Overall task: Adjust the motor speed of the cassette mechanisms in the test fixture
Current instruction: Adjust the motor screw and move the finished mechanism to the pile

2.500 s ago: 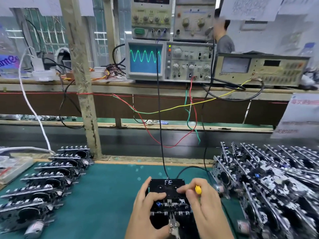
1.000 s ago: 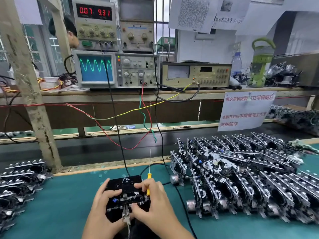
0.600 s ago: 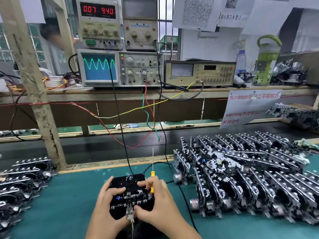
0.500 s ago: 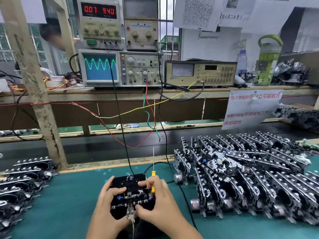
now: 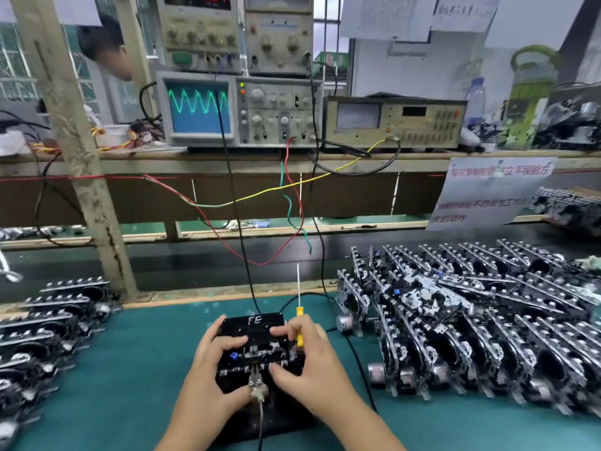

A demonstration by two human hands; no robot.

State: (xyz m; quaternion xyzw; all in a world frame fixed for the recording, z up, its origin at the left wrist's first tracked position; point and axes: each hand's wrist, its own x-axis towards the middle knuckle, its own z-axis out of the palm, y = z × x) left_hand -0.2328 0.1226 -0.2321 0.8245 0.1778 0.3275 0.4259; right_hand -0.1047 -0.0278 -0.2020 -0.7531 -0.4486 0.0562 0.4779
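Note:
A black cassette mechanism (image 5: 257, 349) marked "FE" sits in the test fixture (image 5: 276, 415) on the green mat, with a metal clip (image 5: 257, 385) at its near edge. My left hand (image 5: 211, 372) grips its left side, fingers curled over the top. My right hand (image 5: 312, 366) holds the mechanism's right side and carries a thin yellow-handled screwdriver (image 5: 298, 315) that points straight up. The oscilloscope (image 5: 198, 107) on the shelf shows a green sine wave.
Rows of cassette mechanisms lie at the right (image 5: 471, 320) and at the left (image 5: 42, 330). Black, red, green and yellow wires (image 5: 286, 206) hang from the shelf instruments. A wooden post (image 5: 81, 157) stands at the left. A person is behind the shelf.
The view has swung to the right and then dipped slightly. Both hands stay on the mechanism; since 2.5 s ago the screwdriver has turned upright in my right hand.

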